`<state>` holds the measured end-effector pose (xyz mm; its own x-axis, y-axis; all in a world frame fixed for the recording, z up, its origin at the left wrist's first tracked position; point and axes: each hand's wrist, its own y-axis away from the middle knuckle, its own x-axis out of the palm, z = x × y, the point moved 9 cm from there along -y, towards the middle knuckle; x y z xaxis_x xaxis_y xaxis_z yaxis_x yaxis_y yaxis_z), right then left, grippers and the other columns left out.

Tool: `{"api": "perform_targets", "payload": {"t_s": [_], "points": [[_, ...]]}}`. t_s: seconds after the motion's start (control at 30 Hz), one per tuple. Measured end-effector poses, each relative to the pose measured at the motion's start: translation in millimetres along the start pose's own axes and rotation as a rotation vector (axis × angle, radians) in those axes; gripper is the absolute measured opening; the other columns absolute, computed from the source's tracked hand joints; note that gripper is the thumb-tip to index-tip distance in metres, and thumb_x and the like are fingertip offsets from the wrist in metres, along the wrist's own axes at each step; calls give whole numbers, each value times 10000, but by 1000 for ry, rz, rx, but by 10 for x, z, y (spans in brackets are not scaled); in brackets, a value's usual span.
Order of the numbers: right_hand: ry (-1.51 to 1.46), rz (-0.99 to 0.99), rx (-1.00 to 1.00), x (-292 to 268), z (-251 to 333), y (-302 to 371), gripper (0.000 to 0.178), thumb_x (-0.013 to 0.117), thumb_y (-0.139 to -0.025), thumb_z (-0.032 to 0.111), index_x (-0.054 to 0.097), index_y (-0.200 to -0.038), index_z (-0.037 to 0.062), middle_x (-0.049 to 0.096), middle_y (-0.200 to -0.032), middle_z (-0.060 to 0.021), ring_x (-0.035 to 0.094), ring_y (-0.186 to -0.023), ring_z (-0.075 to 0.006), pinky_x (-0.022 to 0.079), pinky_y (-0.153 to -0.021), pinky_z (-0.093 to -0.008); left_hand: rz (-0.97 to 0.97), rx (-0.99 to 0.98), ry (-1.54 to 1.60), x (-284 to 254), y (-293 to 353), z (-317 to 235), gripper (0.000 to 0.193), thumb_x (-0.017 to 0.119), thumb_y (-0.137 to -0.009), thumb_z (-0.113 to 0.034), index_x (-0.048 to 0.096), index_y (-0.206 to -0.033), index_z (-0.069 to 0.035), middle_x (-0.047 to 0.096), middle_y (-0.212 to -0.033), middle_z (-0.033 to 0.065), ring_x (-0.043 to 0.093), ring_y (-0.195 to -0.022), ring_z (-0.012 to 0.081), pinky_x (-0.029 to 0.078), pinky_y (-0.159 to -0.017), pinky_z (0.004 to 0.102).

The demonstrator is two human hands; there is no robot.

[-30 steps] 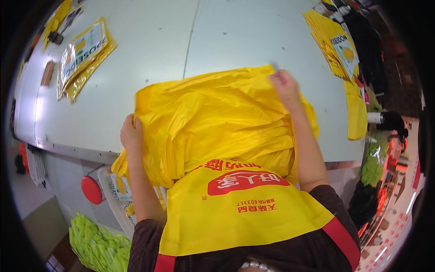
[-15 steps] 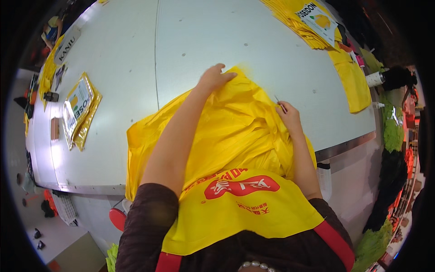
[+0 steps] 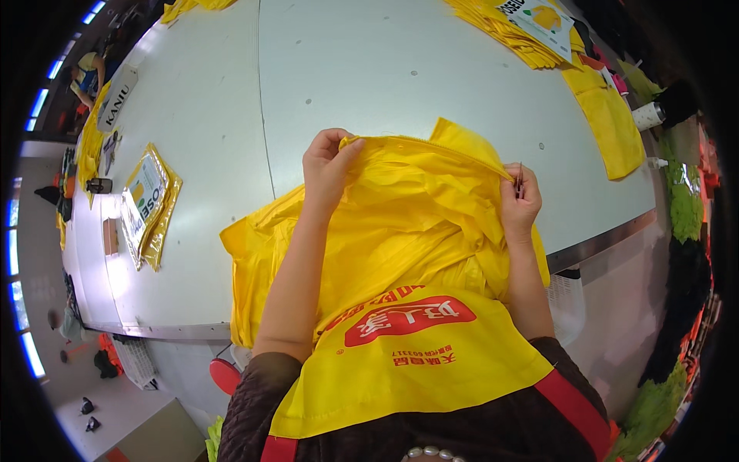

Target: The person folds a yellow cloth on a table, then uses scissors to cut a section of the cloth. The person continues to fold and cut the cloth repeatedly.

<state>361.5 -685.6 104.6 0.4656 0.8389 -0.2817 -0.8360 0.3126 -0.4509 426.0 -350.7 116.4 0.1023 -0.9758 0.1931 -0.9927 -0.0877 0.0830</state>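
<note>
A large yellow garment [image 3: 408,223] lies bunched over the table edge and against my apron. My left hand [image 3: 327,171] is closed, pinching its far edge at the left end. At the other end of that edge, my right hand [image 3: 523,202] pinches the cloth. Also held in those right fingers is a small pair of thread snips [image 3: 519,183], its thin metal tip pointing up. Between the two hands the seamed edge runs nearly straight, sloping down to the right. A loose flap of the garment stands up behind it.
Before me is a pale table [image 3: 339,69]. Clear-bagged yellow garments [image 3: 148,204] lie at left, near a white box [image 3: 118,98]. A stack of folded yellow cloth [image 3: 508,35] sits far right, with a yellow piece [image 3: 612,131] and a thread cone [image 3: 648,116] nearby. A person [image 3: 88,77] stands far left.
My left hand has moved left and slightly down, closing on the garment's edge. My right hand has shifted right and now holds the cloth too. The edge is stretched between them.
</note>
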Motion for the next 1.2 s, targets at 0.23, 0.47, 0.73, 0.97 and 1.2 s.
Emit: {"api": "perform_targets", "payload": {"t_s": [0.23, 0.47, 0.73, 0.97, 1.2], "points": [[-91, 29, -34, 14, 145, 99, 182, 521, -777, -102, 508, -902, 29, 575, -953, -23, 414, -654, -30, 375, -586, -161, 75, 743, -568, -36, 667, -604, 225, 623, -637, 106, 572, -784, -56, 599, -774, 34, 572, -771, 203, 469, -667, 297], [-181, 299, 9, 2, 706, -26, 96, 555, -845, 41, 525, -936, 42, 548, -921, -4, 406, -675, -59, 375, -618, -184, 59, 985, -747, 9, 1154, -819, 273, 634, -579, 121, 574, -773, -61, 604, -763, 60, 578, -758, 244, 471, -642, 302], [290, 892, -216, 746, 1920, 158, 188, 546, -863, 186, 549, -892, 1, 566, -757, -135, 555, -700, -271, 432, -630, -351, 61, 1095, -864, 133, 1391, -897, 262, 669, -566, 68, 590, -769, -76, 603, -735, 58, 587, -722, 259, 480, -607, 318], [443, 878, -341, 957, 2035, 324, 260, 595, -832, 244, 524, -734, 13, 560, -672, -148, 558, -627, -336, 435, -561, -423, 81, 1140, -878, 207, 1499, -896, 259, 706, -562, 2, 593, -768, -106, 585, -717, 33, 573, -680, 238, 476, -563, 313], [498, 904, -319, 999, 1998, 350, 263, 587, -833, 235, 531, -717, 6, 569, -658, -168, 558, -603, -350, 434, -549, -435, 100, 1174, -909, 221, 1546, -835, 245, 714, -569, -35, 596, -770, -112, 570, -708, 27, 564, -661, 223, 466, -541, 301]]}}
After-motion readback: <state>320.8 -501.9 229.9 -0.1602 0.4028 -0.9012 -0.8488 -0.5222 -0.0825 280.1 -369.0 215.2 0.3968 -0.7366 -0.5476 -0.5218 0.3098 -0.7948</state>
